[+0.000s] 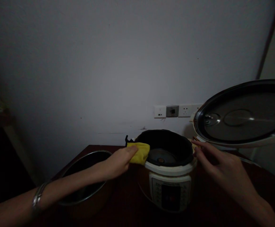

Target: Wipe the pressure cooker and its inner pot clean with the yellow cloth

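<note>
An electric pressure cooker (pixel 170 189) with a white front panel and dark display stands upright, its lid (pixel 246 116) swung up to the right. Inside, the dark cavity (pixel 163 154) shows a heating plate with a small round piece at its centre. My left hand (pixel 122 160) is closed around a folded yellow cloth (pixel 139 153), which lies against the left side of the cooker's rim. A black hook-shaped piece (pixel 127 139) shows just behind the cloth. My right hand (pixel 219 162) grips the cooker's right edge near the lid hinge; some of its fingertips are hidden.
The metal inner pot (pixel 87 197) sits left of the cooker, partly covered by my left forearm. Both rest on a dark red table (pixel 125 195). Behind is a grey wall (pixel 104 78) with a row of sockets (pixel 184 111). The room is dim.
</note>
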Tool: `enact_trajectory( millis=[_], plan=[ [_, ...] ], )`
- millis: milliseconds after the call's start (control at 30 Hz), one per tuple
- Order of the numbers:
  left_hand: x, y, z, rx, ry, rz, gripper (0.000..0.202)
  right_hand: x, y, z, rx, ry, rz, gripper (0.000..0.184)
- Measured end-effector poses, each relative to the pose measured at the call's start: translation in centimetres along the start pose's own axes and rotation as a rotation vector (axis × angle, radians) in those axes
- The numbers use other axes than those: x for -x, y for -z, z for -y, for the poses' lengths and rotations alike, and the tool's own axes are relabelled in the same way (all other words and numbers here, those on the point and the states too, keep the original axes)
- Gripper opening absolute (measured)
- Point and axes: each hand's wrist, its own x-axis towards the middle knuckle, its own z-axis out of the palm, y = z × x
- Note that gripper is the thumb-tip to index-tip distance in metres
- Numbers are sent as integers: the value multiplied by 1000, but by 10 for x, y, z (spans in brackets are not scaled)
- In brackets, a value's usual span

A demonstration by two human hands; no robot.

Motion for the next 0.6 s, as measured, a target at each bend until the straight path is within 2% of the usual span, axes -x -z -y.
enact_trajectory(
  millis=[133, 267, 333, 400, 467, 533, 600],
  plan=[
    [19, -28, -29, -356, -85, 31, 66, 1, 1, -2, 29, 18, -13, 36],
    [21, -46, -59, -688, -92, 48, 52, 2, 2, -4, 74, 50, -13, 37],
    [22, -56, -68, -758, -140, 21, 47, 3, 2, -4, 77, 59, -5, 38],
    [25, -63, -73, -728, -258, -17, 42, 3, 2, -5, 75, 50, 12, 39],
    [30, -62, -77, -626, -402, -26, 39, 3, 3, -5, 78, 41, 29, 40],
    [34, -49, -81, -473, -460, -16, 41, 3, 4, -6, 84, 41, 39, 40],
    [35, -25, -82, -290, -384, -15, 48, 2, 5, -7, 89, 49, 42, 40]
  ],
)
